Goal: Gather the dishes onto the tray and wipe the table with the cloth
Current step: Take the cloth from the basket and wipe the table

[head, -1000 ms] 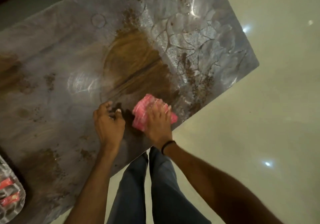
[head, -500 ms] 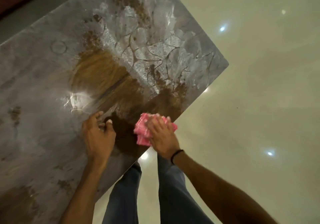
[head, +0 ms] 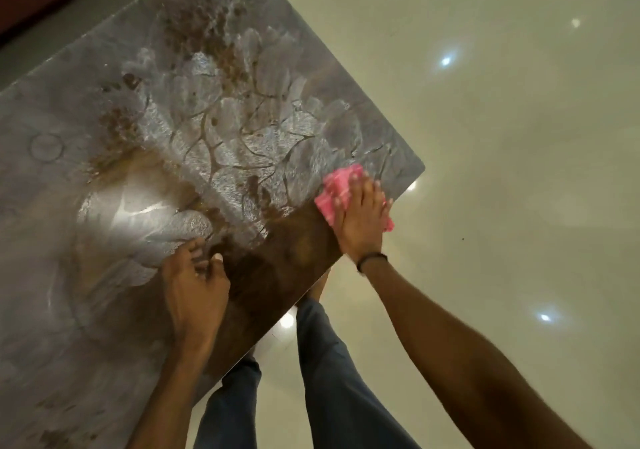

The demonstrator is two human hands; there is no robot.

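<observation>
A pink cloth (head: 337, 187) lies flat on the glossy patterned table (head: 145, 157) close to its right corner. My right hand (head: 362, 220) presses down on the cloth with fingers spread over it. My left hand (head: 195, 289) rests on the table near the front edge, fingers curled under, holding nothing. A wiped, darker brown band of tabletop runs between the two hands. No dishes or tray are in view.
The table's front edge (head: 277, 324) runs diagonally from lower left to the right corner (head: 420, 168). Beyond it lies shiny cream floor (head: 519, 136) with light reflections. My legs in blue trousers (head: 325, 372) stand against the edge.
My right hand has slid the pink cloth along the front edge toward the table's right corner. My left hand has stayed planted on the table. The view has shifted right.
</observation>
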